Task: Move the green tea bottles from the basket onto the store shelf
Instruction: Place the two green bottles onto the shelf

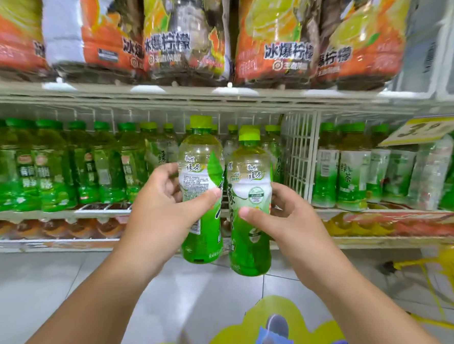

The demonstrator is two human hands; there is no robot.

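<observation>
Before the shelf (198, 98), the left hand (163, 202) grips one bottle (201, 175); the right hand (284, 215) grips another bottle (250, 200), seemingly touching it; basket (451, 268) right.

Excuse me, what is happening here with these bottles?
A person is restocking a store shelf with green tea. The left hand grips one green tea bottle and the right hand grips a second bottle, both upright and side by side in front of the middle shelf, where similar bottles already stand in rows. Neither bottle is on the shelf yet. A yellow basket shows at the right edge, on the floor.
</observation>
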